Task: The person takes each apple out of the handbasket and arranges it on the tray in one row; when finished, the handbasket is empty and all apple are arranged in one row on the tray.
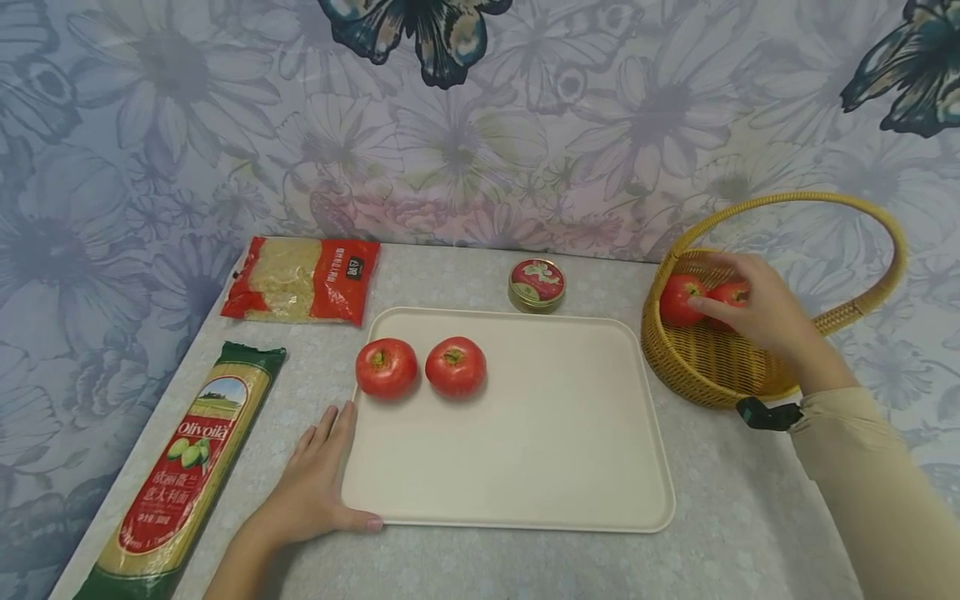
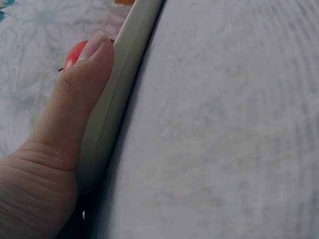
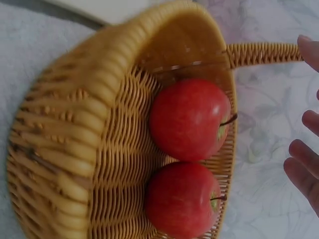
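Note:
Two red apples [image 3: 192, 119] with thin dark stems lie side by side in a wicker basket [image 1: 697, 375]. Over the basket's mouth is my right hand [image 1: 761, 312], fingers spread and holding nothing; the right wrist view shows its fingertips apart from the fruit. My left hand [image 1: 318, 479] rests at the near left corner of a cream tray [image 1: 525, 467], fingers straight along the left side and thumb against the front edge. On the tray's far left are two round red fruits, a left one [image 1: 386, 368] and a right one [image 1: 456, 367], standing slightly apart.
A small round tin [image 1: 537, 285] stands behind the tray. At the back left lies a red-and-clear bag of pale yellow food [image 1: 303, 279]. A long spaghetti pack [image 1: 183, 467] lies left of my left hand. The basket's tall handle [image 1: 795, 200] arches near my right hand.

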A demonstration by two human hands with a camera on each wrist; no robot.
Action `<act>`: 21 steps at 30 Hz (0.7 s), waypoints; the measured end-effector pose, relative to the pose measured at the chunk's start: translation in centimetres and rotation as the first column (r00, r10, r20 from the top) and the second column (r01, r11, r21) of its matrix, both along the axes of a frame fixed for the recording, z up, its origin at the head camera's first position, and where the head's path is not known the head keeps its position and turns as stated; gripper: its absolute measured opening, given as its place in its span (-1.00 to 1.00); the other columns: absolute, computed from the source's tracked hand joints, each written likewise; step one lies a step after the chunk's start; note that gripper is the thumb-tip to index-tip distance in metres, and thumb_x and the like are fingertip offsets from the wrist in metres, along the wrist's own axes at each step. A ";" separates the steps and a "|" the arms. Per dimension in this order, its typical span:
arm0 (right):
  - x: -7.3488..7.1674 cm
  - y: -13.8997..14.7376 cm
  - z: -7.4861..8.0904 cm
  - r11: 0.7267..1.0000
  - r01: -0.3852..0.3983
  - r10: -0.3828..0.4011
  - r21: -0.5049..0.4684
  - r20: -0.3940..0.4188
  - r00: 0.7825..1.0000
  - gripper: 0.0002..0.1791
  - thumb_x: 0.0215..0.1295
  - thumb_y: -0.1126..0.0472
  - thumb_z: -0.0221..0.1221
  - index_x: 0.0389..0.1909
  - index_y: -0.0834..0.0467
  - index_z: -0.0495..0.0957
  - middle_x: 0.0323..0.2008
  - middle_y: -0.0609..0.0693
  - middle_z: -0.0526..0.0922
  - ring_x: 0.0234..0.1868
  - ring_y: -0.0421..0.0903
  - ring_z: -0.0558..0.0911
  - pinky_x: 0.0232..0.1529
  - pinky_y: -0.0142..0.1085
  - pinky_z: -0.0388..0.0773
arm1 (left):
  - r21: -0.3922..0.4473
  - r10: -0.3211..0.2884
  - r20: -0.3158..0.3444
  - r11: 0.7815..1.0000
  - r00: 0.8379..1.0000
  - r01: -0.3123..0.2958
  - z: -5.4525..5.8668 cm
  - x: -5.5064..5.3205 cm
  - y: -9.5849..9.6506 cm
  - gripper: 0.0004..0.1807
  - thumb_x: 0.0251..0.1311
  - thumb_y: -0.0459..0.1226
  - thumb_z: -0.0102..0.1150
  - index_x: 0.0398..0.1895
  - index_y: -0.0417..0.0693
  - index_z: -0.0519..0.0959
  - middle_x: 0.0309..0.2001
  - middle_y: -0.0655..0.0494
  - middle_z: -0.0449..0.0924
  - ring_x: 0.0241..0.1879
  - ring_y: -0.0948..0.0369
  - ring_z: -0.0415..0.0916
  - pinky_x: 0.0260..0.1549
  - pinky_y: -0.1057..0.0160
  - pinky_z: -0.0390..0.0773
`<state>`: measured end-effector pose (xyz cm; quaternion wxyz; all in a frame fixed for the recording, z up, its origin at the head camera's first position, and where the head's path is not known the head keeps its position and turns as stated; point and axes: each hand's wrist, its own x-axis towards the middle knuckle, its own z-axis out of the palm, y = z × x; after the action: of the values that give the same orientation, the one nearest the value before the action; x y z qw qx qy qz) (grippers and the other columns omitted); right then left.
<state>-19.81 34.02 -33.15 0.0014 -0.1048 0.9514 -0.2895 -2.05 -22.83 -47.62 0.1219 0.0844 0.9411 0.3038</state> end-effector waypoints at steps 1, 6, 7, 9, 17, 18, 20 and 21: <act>-0.3 0.2 0.0 1.000 -0.005 0.005 0.011 0.004 1.000 -0.13 0.26 -0.06 0.32 0.48 0.18 0.21 0.41 0.32 0.29 0.35 0.35 0.28 0.26 0.37 0.20 | 0.000 0.000 0.000 1.000 1.000 0.000 0.0 0.0 0.0 0.72 -0.60 0.44 0.51 0.61 -0.11 -0.27 0.59 -0.25 -0.18 0.57 -0.21 -0.33 0.47 -0.31 -0.27; -1.7 0.7 -0.1 0.999 -0.009 0.006 0.052 0.048 0.999 -0.09 0.22 -0.08 0.35 0.47 0.23 0.19 0.41 0.34 0.27 0.35 0.36 0.26 0.28 0.35 0.20 | 0.000 0.000 -0.005 1.000 1.000 0.000 0.1 0.0 0.0 0.72 -0.60 0.44 0.51 0.60 -0.12 -0.26 0.59 -0.25 -0.17 0.57 -0.21 -0.33 0.47 -0.31 -0.26; -2.0 0.8 -0.1 0.999 -0.009 0.006 0.051 0.059 0.998 -0.08 0.21 -0.08 0.36 0.47 0.23 0.19 0.41 0.35 0.26 0.37 0.36 0.24 0.30 0.35 0.18 | 0.000 -0.001 -0.005 1.000 1.000 0.001 0.1 0.0 0.0 0.72 -0.60 0.44 0.51 0.60 -0.12 -0.26 0.59 -0.25 -0.17 0.57 -0.21 -0.33 0.47 -0.31 -0.26; -2.5 0.8 -0.2 0.998 -0.008 0.003 0.063 0.083 0.997 -0.05 0.20 -0.09 0.36 0.47 0.26 0.17 0.42 0.36 0.24 0.42 0.38 0.19 0.35 0.35 0.12 | 0.000 -0.001 -0.005 1.000 1.000 0.001 0.0 0.0 0.0 0.72 -0.60 0.44 0.51 0.60 -0.12 -0.26 0.59 -0.25 -0.17 0.57 -0.21 -0.33 0.46 -0.31 -0.26; -4.2 1.1 -1.2 0.994 0.001 -0.023 0.107 0.203 0.979 0.04 0.17 -0.15 0.36 0.53 0.19 0.08 0.48 0.35 0.14 0.49 0.40 0.08 0.40 0.36 0.03 | 0.001 0.006 0.004 1.000 1.000 -0.006 -0.1 0.0 0.1 0.72 -0.60 0.45 0.50 0.61 -0.10 -0.26 0.59 -0.25 -0.17 0.57 -0.22 -0.34 0.46 -0.31 -0.27; -4.3 1.1 -1.3 0.995 -0.001 -0.022 0.103 0.215 0.976 0.04 0.17 -0.15 0.37 0.53 0.19 0.08 0.49 0.35 0.13 0.49 0.40 0.08 0.40 0.36 0.03 | 0.001 0.007 0.006 1.000 1.000 -0.007 -0.1 0.0 0.1 0.71 -0.60 0.44 0.50 0.61 -0.10 -0.26 0.59 -0.25 -0.17 0.57 -0.22 -0.34 0.46 -0.32 -0.27; -4.6 1.2 -1.6 0.994 -0.010 -0.014 0.105 0.233 0.972 0.04 0.17 -0.14 0.37 0.52 0.20 0.08 0.48 0.36 0.13 0.49 0.40 0.08 0.40 0.36 0.03 | 0.000 0.011 0.010 1.000 1.000 -0.011 0.0 0.0 0.1 0.71 -0.60 0.44 0.50 0.61 -0.10 -0.25 0.59 -0.25 -0.17 0.57 -0.22 -0.34 0.46 -0.33 -0.27; -4.8 1.3 -1.7 0.994 -0.017 -0.010 0.110 0.239 0.971 0.02 0.17 -0.13 0.38 0.51 0.21 0.10 0.47 0.36 0.14 0.48 0.40 0.09 0.40 0.36 0.03 | 0.001 0.014 0.014 1.000 1.000 -0.014 0.0 0.1 0.1 0.71 -0.60 0.44 0.50 0.61 -0.10 -0.25 0.59 -0.25 -0.17 0.57 -0.22 -0.34 0.46 -0.33 -0.27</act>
<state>-24.60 35.30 -34.89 0.1223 -0.0707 0.9588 -0.2464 -1.99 -22.76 -47.59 0.1262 0.0759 0.9406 0.3058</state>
